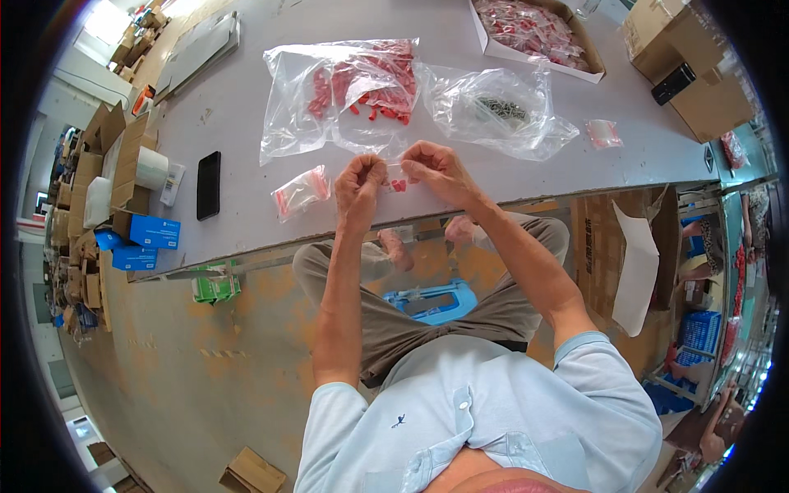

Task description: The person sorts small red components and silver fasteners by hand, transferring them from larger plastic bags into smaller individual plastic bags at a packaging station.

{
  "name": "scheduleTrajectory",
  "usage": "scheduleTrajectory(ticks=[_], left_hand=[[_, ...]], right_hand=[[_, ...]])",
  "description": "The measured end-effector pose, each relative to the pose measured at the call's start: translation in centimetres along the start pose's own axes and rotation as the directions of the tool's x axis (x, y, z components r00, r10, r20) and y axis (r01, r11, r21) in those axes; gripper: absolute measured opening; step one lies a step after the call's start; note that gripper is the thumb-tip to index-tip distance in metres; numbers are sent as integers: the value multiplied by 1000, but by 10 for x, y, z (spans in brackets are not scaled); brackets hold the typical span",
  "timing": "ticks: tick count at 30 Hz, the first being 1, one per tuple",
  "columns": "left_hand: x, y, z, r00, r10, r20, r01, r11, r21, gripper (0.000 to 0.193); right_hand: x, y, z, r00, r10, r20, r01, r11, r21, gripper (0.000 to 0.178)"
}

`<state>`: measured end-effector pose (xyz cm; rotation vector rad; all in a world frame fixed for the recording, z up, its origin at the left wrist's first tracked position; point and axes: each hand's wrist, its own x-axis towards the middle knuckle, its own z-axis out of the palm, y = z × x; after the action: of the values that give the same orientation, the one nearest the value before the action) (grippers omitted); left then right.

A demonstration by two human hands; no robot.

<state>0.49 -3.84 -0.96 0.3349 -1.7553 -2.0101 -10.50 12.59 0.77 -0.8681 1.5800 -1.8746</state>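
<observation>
Just on the wearer's side of the large bag of red parts (382, 80), the left hand (362, 178) and right hand (433, 170) each hold a pinched grip on what looks like a small clear bag (398, 186) with red pieces, apparently working its edge. That likely calls for steady fingertips; its pointing and long axis are too faint to tell.
</observation>
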Motion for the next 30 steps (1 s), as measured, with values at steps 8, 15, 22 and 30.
scheduleTrajectory(ticks=[8,15,22,30], left_hand=[[1,4,3,1000,-25,13,25,998,-59,12],[-1,7,9,1000,7,19,-10,988,155,11],[-2,6,9,999,34,23,-37,984,175,10],[0,5,5,999,-1,-53,2,1000,23,13]], right_hand=[[2,-2,-8,998,49,45,-48,999,-23,15],[3,-3,-7,997,46,61,-35,986,-163,20],[3,4,-6,999,36,24,-35,999,-38,21],[5,6,-5,1000,13,0,-13,999,-39,17]])
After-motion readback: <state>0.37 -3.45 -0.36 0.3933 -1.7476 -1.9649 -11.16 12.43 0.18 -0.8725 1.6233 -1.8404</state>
